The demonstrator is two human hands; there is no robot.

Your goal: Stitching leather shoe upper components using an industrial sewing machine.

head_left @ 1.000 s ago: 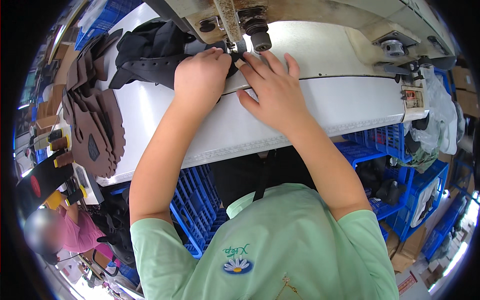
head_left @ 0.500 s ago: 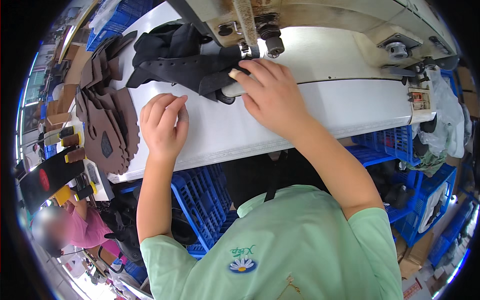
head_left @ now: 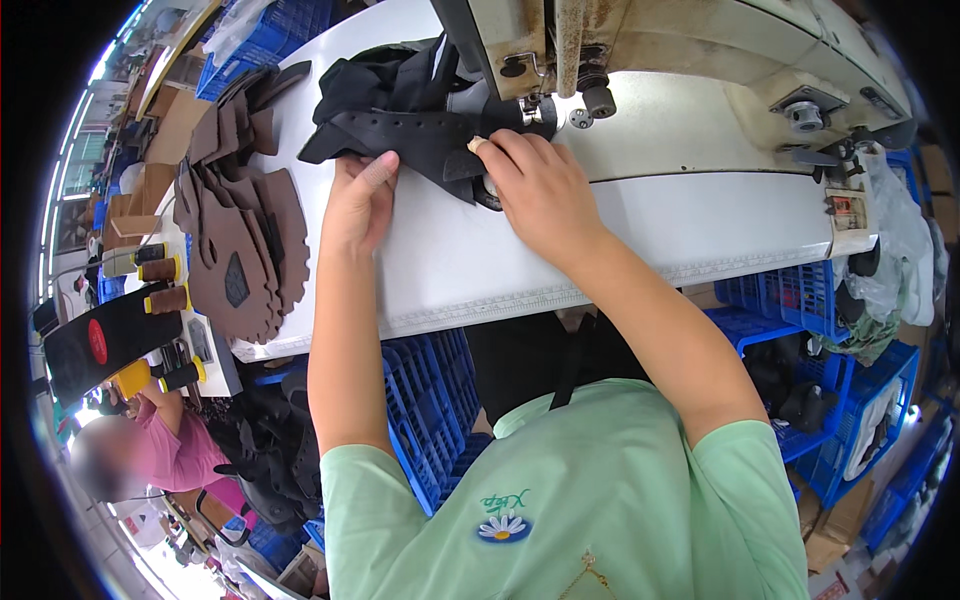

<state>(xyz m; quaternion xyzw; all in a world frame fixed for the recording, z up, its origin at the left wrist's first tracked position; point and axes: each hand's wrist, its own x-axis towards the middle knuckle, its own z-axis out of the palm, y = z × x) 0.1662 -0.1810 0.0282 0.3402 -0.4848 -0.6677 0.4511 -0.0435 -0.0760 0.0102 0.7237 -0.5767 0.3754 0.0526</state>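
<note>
A black shoe upper (head_left: 400,135) with a row of eyelet holes lies under the needle area of a sewing machine (head_left: 680,50), its right end by the presser foot (head_left: 535,110). At its near left edge my left hand (head_left: 364,205) is closed, thumb on the near side and fingertips tucked behind the material. My right hand (head_left: 545,195) is closed on the right end, fingers bent over it close to the presser foot. One of its fingertips wears a pale cover. What lies beneath the right palm is hidden.
Brown cut pieces (head_left: 240,250) are stacked left of the shoe upper on the white table (head_left: 480,270). Thread spools (head_left: 165,298) stand beyond the left edge. Blue crates (head_left: 425,400) sit below the table, and a person in pink (head_left: 180,440) is at the lower left.
My left hand has come up from the bare tabletop and taken the shoe upper's near edge. My right hand stays at the right end. The whole view has shifted slightly.
</note>
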